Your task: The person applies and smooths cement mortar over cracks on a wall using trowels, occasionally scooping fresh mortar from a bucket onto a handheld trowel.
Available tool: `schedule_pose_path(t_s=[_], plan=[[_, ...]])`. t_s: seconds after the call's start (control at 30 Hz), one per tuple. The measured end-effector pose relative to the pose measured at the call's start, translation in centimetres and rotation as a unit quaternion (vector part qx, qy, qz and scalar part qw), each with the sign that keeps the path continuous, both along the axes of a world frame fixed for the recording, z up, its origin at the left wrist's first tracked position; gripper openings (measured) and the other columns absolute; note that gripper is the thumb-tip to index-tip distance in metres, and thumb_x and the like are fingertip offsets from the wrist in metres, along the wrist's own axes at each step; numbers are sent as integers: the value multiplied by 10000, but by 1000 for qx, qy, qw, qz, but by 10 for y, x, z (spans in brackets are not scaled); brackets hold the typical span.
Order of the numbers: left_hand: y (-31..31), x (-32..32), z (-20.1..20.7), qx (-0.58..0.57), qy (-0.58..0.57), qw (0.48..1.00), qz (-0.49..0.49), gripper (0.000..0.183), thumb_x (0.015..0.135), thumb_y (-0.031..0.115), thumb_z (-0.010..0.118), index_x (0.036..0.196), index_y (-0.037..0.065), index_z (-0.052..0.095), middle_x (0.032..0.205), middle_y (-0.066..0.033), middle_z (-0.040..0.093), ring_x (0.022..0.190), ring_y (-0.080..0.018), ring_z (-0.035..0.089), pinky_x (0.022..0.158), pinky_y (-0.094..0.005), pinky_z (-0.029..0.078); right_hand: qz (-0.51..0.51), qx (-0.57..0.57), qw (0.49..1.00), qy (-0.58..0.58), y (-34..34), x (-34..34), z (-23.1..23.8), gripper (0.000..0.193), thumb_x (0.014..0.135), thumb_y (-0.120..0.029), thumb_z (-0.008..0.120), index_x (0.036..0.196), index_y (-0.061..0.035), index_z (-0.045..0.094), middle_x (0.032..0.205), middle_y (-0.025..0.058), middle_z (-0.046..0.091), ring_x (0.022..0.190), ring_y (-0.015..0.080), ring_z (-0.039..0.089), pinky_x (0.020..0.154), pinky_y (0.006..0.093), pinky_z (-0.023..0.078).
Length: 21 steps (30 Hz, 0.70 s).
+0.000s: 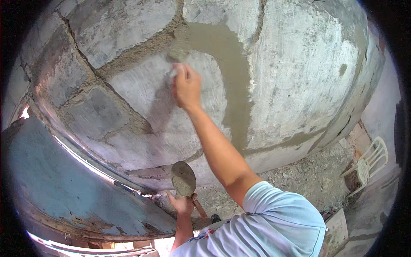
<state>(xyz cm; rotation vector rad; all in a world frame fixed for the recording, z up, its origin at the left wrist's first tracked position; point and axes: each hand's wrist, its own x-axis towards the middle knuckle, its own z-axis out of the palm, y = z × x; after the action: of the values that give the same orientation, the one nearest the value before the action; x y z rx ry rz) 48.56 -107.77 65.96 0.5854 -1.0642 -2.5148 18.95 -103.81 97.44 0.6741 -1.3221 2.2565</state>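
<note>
My right hand point(187, 88) is raised against the wall, its fingers closed round a trowel whose blade point(178, 53) is smeared by motion. The blade is at the left end of a band of wet grey mortar point(234, 81), where a rough crack joint begins. Lower down, near my body, my left hand point(184, 205) grips a round metal pan point(177, 169) with wet mortar point(183, 186) in it. A brown handle point(199, 206) sticks out beside that hand; whether it belongs to the pan I cannot tell.
The old plastered wall point(299, 73) has deep cracks point(79, 49) on its left. Rubble point(317, 171) lies along its foot. A white plastic chair point(369, 165) stands at the right. A worn blue panel point(72, 171) fills the lower left.
</note>
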Motion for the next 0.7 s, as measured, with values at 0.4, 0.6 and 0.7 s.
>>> schedule_pose_path(t_s=[0.4,0.6,0.7], plan=[[23,-9,16,145,3,989,-8,911,873,871,404,1456,186,549,1413,-14,614,1193,-283,557,817,-484,437,-129,-37,986,-104,82,-17,-87,303,1044,-283,574,953,-26,706,644,27,556,476,110,492,462,297,384],[55,1,21,128,4,992,4,951,863,879,401,1490,172,501,1448,-5,574,1227,-258,519,897,-457,394,-99,-29,961,-257,157,23,-197,304,1057,-271,557,1043,-9,709,667,-1,546,529,75,488,484,287,395],[92,-13,36,89,-53,995,8,948,872,880,384,1486,166,501,1449,-25,575,1231,-261,528,877,-467,403,1,-35,944,-327,240,71,-258,292,1063,-253,538,1126,-8,685,689,15,569,525,94,503,486,280,412]])
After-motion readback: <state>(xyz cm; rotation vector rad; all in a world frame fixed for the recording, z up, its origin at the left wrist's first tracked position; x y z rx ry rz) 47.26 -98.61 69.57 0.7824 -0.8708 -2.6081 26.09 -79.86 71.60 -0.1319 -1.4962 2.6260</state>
